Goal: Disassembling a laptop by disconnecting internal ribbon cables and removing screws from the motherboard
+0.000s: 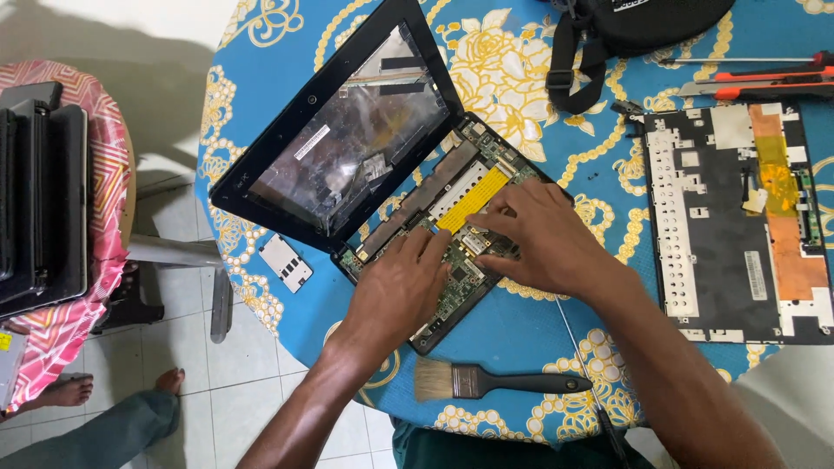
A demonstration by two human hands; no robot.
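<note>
Both hands, left (401,291) and right (543,236), press flat-fingered, gripping nothing, on the exposed circuit board (452,252) of an opened small laptop (347,130). Its keyboard panel (738,221) already lies detached (brush (495,380) nearby); the board remains seated.

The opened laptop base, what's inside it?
Inside the laptop base: a green circuit board and yellow strip. The left hand and right hand cover the middle.

Bright daylight, sharp focus, screen (352,130) glare.
</note>
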